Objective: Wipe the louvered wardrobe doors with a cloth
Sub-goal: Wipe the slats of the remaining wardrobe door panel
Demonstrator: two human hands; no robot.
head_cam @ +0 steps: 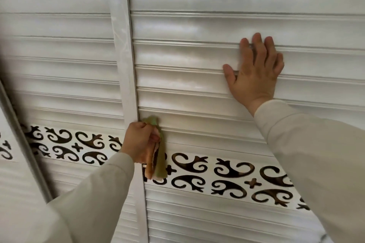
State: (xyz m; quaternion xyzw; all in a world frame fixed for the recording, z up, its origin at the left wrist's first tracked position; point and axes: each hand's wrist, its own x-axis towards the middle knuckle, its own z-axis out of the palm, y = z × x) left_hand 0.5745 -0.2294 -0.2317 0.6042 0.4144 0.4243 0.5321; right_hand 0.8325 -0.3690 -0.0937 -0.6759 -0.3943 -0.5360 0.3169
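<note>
head view: we are gripping the cloth (156,152) in our left hand (139,140), fingers curled round it, wiping the right door (197,85) beside its frame; right hand (254,71) is bracing flat. next, probably sweeping along the slat.

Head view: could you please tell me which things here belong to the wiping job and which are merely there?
Job:
cloth, gripped by the left hand
right door, with the right hand flat on its slats
left door

Merely there:
scroll band across both doors
frame strip at far left
</note>
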